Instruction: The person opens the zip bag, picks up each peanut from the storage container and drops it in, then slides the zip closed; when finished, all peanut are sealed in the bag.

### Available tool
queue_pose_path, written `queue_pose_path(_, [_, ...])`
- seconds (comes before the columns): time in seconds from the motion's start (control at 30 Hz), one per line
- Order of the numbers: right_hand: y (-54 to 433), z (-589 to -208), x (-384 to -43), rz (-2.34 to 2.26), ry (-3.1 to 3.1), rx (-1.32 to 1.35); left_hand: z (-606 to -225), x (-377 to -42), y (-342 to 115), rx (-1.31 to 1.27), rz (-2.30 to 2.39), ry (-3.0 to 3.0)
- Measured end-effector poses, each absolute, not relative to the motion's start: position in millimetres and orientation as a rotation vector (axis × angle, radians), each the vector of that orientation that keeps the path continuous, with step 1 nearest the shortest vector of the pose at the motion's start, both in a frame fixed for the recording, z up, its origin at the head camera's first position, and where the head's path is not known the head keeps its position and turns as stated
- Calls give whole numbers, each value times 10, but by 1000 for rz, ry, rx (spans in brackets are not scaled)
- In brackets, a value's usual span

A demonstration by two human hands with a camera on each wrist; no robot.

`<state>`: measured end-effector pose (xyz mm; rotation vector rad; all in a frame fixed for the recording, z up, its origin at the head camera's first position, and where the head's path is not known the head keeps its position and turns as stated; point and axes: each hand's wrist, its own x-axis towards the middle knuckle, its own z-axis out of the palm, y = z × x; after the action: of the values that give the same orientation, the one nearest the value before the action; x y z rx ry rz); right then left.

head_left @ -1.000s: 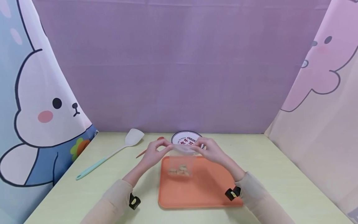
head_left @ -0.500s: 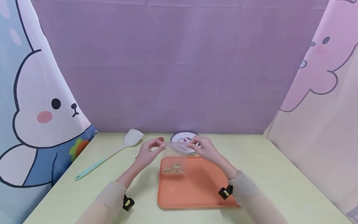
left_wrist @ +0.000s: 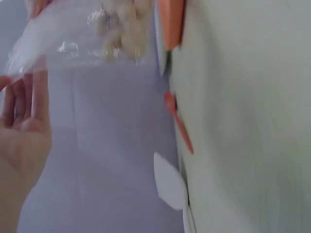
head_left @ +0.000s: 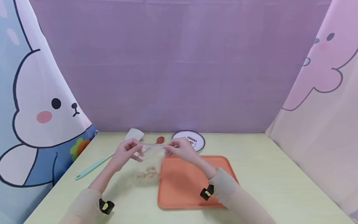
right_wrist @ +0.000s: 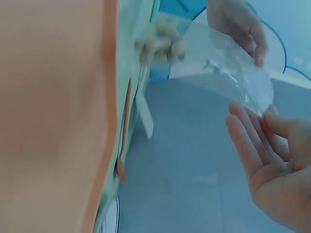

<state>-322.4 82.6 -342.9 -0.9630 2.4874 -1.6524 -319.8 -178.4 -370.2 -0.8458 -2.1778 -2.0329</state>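
A clear plastic bag [head_left: 153, 157] hangs upright between both hands, with several pale tan lumpy pieces [head_left: 151, 170], peanut-like in shape, gathered at its bottom. My left hand [head_left: 123, 155] pinches one top corner between thumb and fingers. The opposite top corner is pinched by my right hand [head_left: 183, 150], so the upper edge is stretched nearly straight. Seen from the right wrist, the thumb presses the bag's corner [right_wrist: 257, 92] against the fingertips. The bag is held above the table, just left of the orange tray [head_left: 193, 186], its right side overlapping the tray's edge in the head view.
Behind the tray lies a white plate [head_left: 199, 143] with a dark rim and red markings. A red spoon [head_left: 160, 140] is to its left, partly hidden by the bag. Farther left lies a white spatula [head_left: 134, 134] with a mint handle [head_left: 90, 169]. A purple curtain [head_left: 179, 68] closes off the back.
Both hands have carried the bag leftward, from over the tray's left part to beside its left edge. More of the plate shows now, while the left hand covers part of the spatula.
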Motion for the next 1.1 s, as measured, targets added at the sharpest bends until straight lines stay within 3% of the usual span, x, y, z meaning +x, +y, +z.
queue_pose_path(0.2, [656,-3551,-3226,-1597,2394,-805,-3779,-3229,-2059,-610,-1922,-2602])
queue_pose_path(0.57, [890,-3746,-3306,-1557,2544,-815,-4153,-3303,-1958,-326,-1703,-2826])
queue_pose_path(0.93, [1472,-3660,-3355,-1583,2651,-751,-4098,-3214,-1909,-207,-1520,-2908])
queue_pose_path(1.1, [1793,-3594,-3350,-1469,2807,-800,-4025,-3257,-1977,-336,-1421,-2795])
